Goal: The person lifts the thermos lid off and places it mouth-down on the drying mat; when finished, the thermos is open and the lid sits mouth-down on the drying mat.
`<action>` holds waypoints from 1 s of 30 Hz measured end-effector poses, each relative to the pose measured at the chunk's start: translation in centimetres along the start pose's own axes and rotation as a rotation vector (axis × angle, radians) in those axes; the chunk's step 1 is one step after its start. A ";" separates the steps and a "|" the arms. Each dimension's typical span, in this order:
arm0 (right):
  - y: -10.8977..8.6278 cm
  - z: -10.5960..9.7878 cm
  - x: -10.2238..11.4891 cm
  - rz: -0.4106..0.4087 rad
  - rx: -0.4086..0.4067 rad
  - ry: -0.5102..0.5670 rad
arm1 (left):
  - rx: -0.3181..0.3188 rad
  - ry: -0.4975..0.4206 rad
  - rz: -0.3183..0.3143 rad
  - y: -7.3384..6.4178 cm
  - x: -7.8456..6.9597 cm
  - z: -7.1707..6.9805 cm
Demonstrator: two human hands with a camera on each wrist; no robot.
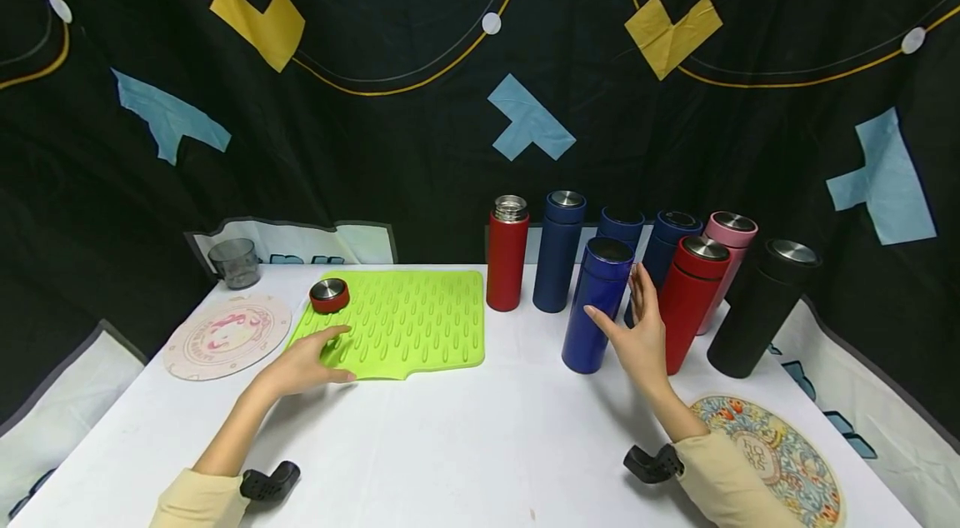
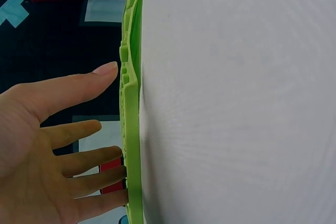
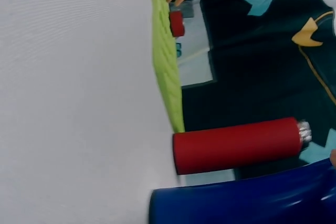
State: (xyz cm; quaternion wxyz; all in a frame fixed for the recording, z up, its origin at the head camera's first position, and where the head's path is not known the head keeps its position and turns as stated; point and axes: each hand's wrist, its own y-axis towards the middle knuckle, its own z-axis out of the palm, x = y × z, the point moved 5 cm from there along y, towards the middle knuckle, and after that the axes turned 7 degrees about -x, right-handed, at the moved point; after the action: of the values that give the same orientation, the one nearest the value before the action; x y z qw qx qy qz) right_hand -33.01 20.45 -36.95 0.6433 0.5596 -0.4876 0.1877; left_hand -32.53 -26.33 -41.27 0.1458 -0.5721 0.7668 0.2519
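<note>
- Cup (image 1: 235, 263): back left, just behind the round pink mat (image 1: 228, 336).
- My left hand (image 1: 309, 361): at the green mat's near left corner, fingers straight and spread, thumb apart, pinching nothing; contact with the mat, cannot tell.
- Red lid (image 1: 330, 296): on the green mat (image 1: 420, 320), toward its back left corner, beyond my left fingers.
- Red bottle (image 1: 507, 261): upright, uncapped, steel neck showing, just right of the green mat.
- Navy bottle (image 1: 559, 257): upright, capped, beside the red bottle.
- Blue bottle (image 1: 596, 307): capped, standing on the table (image 1: 480, 445), in front of the navy ones.
- My right hand (image 1: 641, 336): at the blue bottle's right side, thumb and fingers spread apart; whether they touch it, cannot tell.
- Two more navy bottles (image 1: 673, 243): behind my right hand.
- Capped red bottle (image 1: 697, 303), pink bottle (image 1: 731, 232), black bottle (image 1: 761, 311): grouped right of my hand.
- Floral mat (image 1: 780, 457): near right, partly under my sleeve in view.
</note>
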 end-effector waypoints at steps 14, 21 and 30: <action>-1.1 0.9 1.4 0.072 0.032 0.003 | -0.039 0.006 0.051 0.1 -1.0 -0.4; -1.1 0.9 1.1 0.049 0.015 0.020 | -0.098 0.008 0.112 0.6 -3.7 -0.8; -0.5 1.2 -0.2 0.005 0.011 0.038 | -0.122 -0.019 0.205 1.4 -9.3 -1.9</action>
State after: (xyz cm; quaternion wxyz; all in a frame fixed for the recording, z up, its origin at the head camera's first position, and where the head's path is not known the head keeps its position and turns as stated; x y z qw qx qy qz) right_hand -33.25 19.25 -37.48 0.6489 0.5580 -0.4759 0.2026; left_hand -30.93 -19.55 -34.64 0.0916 -0.4962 0.8031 0.3171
